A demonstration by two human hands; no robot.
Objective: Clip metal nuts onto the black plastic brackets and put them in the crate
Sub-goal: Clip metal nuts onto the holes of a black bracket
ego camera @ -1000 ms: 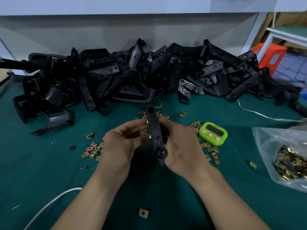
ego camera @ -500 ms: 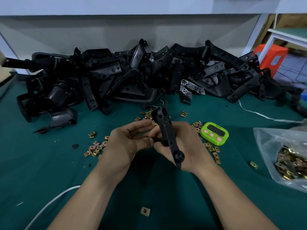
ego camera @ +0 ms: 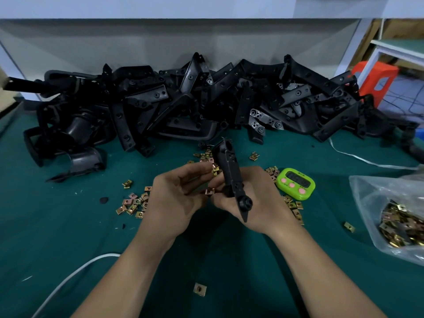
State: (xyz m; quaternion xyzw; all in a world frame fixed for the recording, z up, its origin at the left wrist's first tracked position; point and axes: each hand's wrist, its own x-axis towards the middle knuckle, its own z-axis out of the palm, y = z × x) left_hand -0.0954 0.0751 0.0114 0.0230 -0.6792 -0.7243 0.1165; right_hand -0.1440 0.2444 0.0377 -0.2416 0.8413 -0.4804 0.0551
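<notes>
My right hand (ego camera: pixel 257 203) grips a black plastic bracket (ego camera: pixel 231 175), held nearly upright with its knobbed end pointing down toward me. My left hand (ego camera: pixel 176 198) pinches brass-coloured metal nuts: one nut (ego camera: pixel 215 169) at the fingertips touches the bracket's left edge, another nut (ego camera: pixel 210 191) sits lower by the thumb. Loose nuts (ego camera: pixel 135 203) lie scattered on the green mat on both sides of my hands. A large heap of black brackets (ego camera: pixel 206 102) fills the back of the table. No crate is in view.
A green timer (ego camera: pixel 296 183) sits right of my hands. A clear plastic bag of nuts (ego camera: pixel 399 216) lies at the right edge. One single nut (ego camera: pixel 200 289) lies near me. A white cable (ego camera: pixel 68 278) curves at lower left. An orange stool (ego camera: pixel 376 81) stands beyond the table.
The bracket has tilted from upright so its top leans left and away. My left fingers have opened a little, showing a nut at the bracket's edge.
</notes>
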